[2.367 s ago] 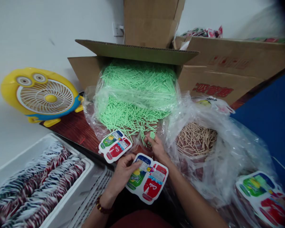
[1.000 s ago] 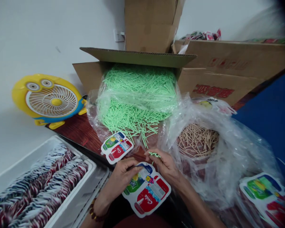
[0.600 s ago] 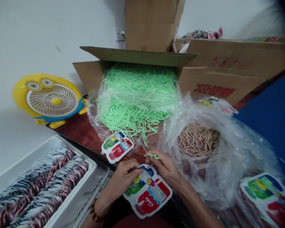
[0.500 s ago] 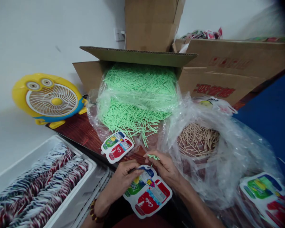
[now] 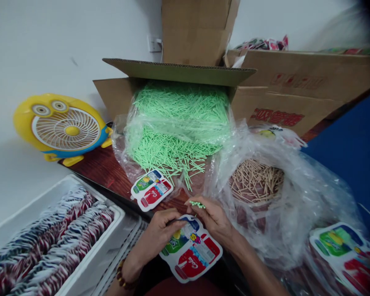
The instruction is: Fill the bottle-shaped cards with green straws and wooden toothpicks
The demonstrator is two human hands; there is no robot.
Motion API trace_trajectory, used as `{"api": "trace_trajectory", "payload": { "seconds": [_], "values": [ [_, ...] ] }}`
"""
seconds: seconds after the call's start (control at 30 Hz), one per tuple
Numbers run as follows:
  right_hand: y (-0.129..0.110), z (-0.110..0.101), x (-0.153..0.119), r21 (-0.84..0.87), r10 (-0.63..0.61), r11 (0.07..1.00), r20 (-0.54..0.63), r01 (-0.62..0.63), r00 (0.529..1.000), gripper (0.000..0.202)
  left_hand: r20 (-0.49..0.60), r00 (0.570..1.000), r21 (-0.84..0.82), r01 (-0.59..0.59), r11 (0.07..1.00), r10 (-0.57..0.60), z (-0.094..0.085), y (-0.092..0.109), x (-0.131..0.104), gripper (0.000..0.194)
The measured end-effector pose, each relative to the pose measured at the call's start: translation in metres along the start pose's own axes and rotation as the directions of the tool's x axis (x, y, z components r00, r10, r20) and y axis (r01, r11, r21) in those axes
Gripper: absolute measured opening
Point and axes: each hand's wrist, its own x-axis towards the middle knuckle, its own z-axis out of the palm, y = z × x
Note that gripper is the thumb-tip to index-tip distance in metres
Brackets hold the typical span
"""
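Close to my body, my left hand (image 5: 162,232) pinches the upper left edge of a drink-shaped packet (image 5: 193,250) printed with a green Sprite cup and a red Cola cup. My right hand (image 5: 214,218) is closed round a small bundle of green sticks (image 5: 197,204), whose ends poke out above the fingers. Its fingertips are at the packet's top edge; whether they grip the packet is hidden. A similar packet (image 5: 152,190) lies on the table just beyond my left hand. Behind it, green sticks (image 5: 179,144) spill from a plastic-lined cardboard box.
A white bin (image 5: 119,218) at left holds rows of packets. Brown sticks (image 5: 255,181) lie within a clear plastic bag (image 5: 296,218) on the right. More packets (image 5: 342,250) sit at lower right. A yellow fan (image 5: 68,127) stands at back left; cardboard boxes (image 5: 283,102) line the back.
The hands, packet and green sticks hold nearly the same position. The right fingers have shifted slightly at the packet's top edge, and the whole view has moved a little.
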Motion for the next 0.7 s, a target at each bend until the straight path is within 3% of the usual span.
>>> {"api": "trace_trajectory", "payload": {
  "seconds": [0.27,0.37,0.5,0.6,0.7],
  "values": [
    [0.002,0.002,-0.002,0.025,0.074,0.997,-0.003,-0.073,0.997,0.022,0.011,1.000,-0.020,0.007,1.000,-0.007,0.000,-0.003,-0.002,0.026],
    [0.003,0.006,-0.001,0.183,0.150,0.974,-0.099,-0.130,0.984,0.019,-0.006,1.000,-0.034,0.019,0.999,-0.019,-0.001,-0.003,-0.001,0.027],
    [-0.001,0.015,0.006,0.586,0.269,0.810,-0.350,-0.014,0.897,0.011,-0.023,0.998,-0.100,0.061,0.993,-0.064,-0.001,-0.003,-0.001,0.028],
    [-0.009,0.020,0.011,0.726,0.326,0.684,-0.389,0.069,0.862,0.013,-0.018,0.998,-0.119,0.060,0.991,-0.063,0.000,-0.003,0.000,0.031],
    [-0.014,0.026,0.012,0.739,0.342,0.670,-0.389,0.068,0.856,0.015,0.015,0.997,-0.155,0.072,0.985,-0.071,0.001,-0.003,0.000,0.033]
  ]
}}
